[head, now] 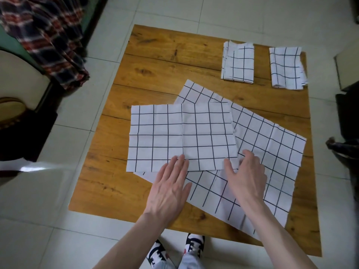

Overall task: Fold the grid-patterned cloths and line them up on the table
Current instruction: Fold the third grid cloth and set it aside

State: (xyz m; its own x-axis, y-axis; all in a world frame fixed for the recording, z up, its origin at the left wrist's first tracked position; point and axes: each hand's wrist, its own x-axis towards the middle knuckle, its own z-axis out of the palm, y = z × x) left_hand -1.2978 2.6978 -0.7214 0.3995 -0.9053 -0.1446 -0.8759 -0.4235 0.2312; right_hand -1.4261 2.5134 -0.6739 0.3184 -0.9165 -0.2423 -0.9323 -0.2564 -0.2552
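A white cloth with a black grid (180, 133) lies flat in the middle of the wooden table (155, 61). It overlaps a larger grid cloth (272, 152) spread at an angle beneath it. My left hand (169, 187) rests flat, fingers spread, at the upper cloth's near edge. My right hand (246, 171) lies on that cloth's near right corner, fingers curled at the edge; whether it pinches the fabric is unclear. Two folded grid cloths (239, 63) (286, 67) lie side by side at the far right of the table.
The table stands on a pale tiled floor (48, 191). A plaid fabric (48, 35) hangs at the upper left over dark furniture. Dark objects (347, 117) stand off the right edge. My shoes (174, 251) show below the near table edge.
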